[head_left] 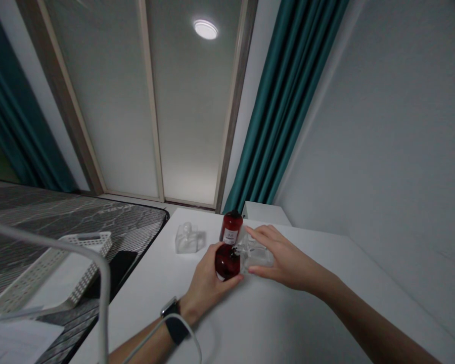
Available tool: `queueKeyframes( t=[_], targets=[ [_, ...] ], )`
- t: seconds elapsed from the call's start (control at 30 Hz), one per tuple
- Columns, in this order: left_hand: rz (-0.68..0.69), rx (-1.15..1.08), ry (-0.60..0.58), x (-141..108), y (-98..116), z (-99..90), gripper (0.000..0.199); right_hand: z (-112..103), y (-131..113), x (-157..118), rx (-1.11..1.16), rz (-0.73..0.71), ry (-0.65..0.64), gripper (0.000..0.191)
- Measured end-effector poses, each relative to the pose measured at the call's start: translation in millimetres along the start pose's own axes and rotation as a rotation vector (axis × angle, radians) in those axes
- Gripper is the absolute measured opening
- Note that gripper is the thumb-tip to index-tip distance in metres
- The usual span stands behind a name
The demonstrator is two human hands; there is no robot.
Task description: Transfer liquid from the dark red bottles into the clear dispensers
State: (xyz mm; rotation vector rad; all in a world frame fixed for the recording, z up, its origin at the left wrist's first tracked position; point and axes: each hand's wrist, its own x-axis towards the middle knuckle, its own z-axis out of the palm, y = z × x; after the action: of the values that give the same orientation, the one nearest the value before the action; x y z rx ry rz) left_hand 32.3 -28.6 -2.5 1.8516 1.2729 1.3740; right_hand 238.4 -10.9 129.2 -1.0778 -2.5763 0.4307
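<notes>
White tabletop (151,303), red bottle (226,262) inside left grip (208,283).

Dark red bottle (227,262) against clear glass bottle (257,257)

On the bench (144,303), the left hand (208,283) wraps a round bottle (226,262). Just to its right, the right hand (284,259) lies around a square glass bottle (257,254), and the two bottles touch. A labelled bottle (231,227) stands upright directly behind them, with a second glass bottle (185,238) farther left. Left of the bench lies a mattress (60,222) with a plastic basket (85,247) on it. A cabinet (265,212) sits beyond the bench's far end, below a curtain (284,101), and a wall (364,151) runs along the bench's right side.
</notes>
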Motion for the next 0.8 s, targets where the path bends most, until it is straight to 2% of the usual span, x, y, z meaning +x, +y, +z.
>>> queueKeyframes(
  t=[0.8],
  targets=[
    [0.004,-0.031,0.019,-2.7,-0.8,3.6,0.067,-1.0,-1.4,0.7,-0.026,0.008,-0.002,0.083]
  ],
)
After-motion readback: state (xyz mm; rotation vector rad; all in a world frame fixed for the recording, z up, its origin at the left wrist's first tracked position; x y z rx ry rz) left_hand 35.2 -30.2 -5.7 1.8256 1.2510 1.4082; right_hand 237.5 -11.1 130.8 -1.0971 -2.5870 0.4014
